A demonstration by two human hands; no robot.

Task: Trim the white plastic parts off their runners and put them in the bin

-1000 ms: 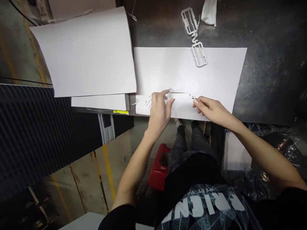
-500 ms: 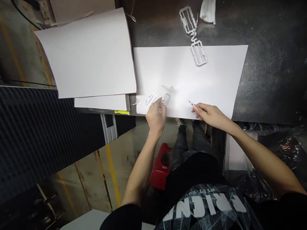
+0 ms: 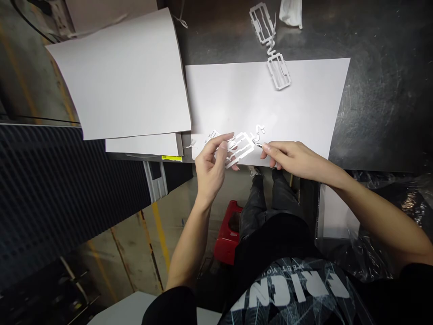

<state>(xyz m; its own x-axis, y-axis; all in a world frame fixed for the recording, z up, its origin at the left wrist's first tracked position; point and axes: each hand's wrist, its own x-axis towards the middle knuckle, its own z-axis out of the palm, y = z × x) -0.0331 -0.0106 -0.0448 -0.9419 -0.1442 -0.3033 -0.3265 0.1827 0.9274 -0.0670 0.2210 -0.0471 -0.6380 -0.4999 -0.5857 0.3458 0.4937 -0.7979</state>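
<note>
My left hand (image 3: 210,168) pinches a white plastic frame (image 3: 249,141) between thumb and fingers, tilted above the white sheet (image 3: 304,113). A short curly runner (image 3: 260,130) sticks out from its upper right end. In my right hand (image 3: 292,158) is a small knife (image 3: 257,144) with a thin metal tip; its handle is mostly covered by the fingers. That tip is at the frame's right end, close to the base of the runner, though contact is unclear. Behind my left fingers, another slotted white plastic piece (image 3: 213,134) shows in part.
Two joined white plastic frames (image 3: 279,85) lie across the sheet's far edge. A white bag-like item (image 3: 291,13) rests on the dark table (image 3: 382,104). White sheets (image 3: 125,81) are stacked at left. A red stool (image 3: 226,243) stands below, and clear plastic wrapping (image 3: 379,253) lies at right.
My left hand has turned and brought the white frame right, out of its blur. My right hand has moved left, carrying the knife tip to the frame's end.
</note>
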